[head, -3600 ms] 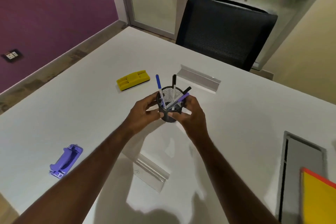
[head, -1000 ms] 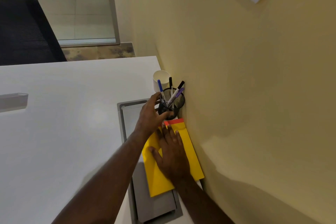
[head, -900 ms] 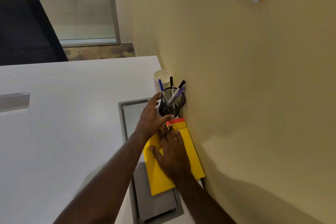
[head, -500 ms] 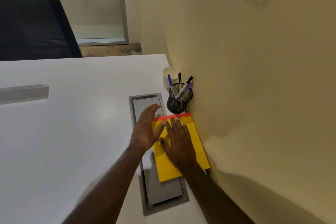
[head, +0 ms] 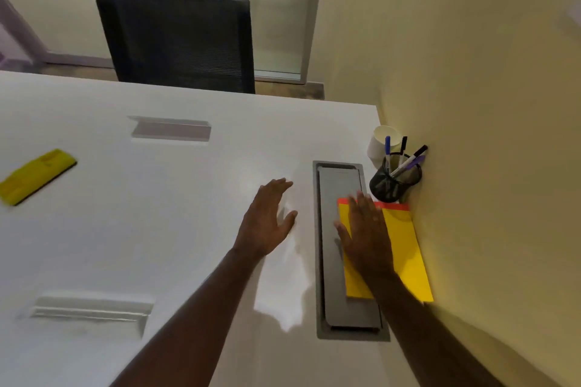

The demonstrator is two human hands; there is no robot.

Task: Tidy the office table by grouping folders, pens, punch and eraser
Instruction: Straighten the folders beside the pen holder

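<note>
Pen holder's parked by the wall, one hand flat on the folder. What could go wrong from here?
The mesh pen holder stands close beside the paper cup; a careless reach could tip either. The right hand rests flat on the yellow folder, which overlaps the grey cable hatch; pushing could snag it. The yellow eraser lies far left, needing a long reach by the left hand.

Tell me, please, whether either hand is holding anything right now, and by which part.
Nothing is gripped. The right hand lies flat on the yellow folder, over its left half; the left hand is open above the white table.

Yellow folder (head: 405, 248) flat beside pens (head: 404, 160); yellow eraser (head: 34, 176) far left.
</note>
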